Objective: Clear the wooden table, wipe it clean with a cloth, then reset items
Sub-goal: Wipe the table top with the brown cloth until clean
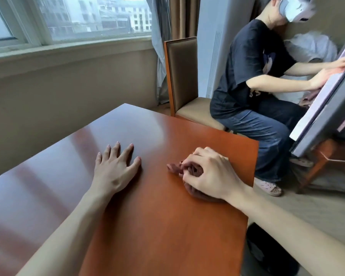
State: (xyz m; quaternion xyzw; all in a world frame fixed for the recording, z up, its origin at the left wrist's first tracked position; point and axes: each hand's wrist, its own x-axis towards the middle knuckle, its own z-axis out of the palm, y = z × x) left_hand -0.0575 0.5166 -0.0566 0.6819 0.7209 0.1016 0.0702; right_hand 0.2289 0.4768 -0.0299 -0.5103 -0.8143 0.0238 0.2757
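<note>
Evidently the clearing was done: the bench (151, 206) carried nothing but the cloth (189, 170), bunched near its right edge. The right hand (209, 174) clutched that cloth and pressed it to the wood, so wiping looked underway. The left hand (116, 166) lay flat beside the cloth, fingers spread, grasping nothing. Resetting the items seemed still to come; none were in view.

One head-worn camera looks forward and down from close above the wooden table (167, 216), both forearms reaching in from the bottom edge; beyond the hands it takes in a window (68, 16) and a seated person (257, 76)
</note>
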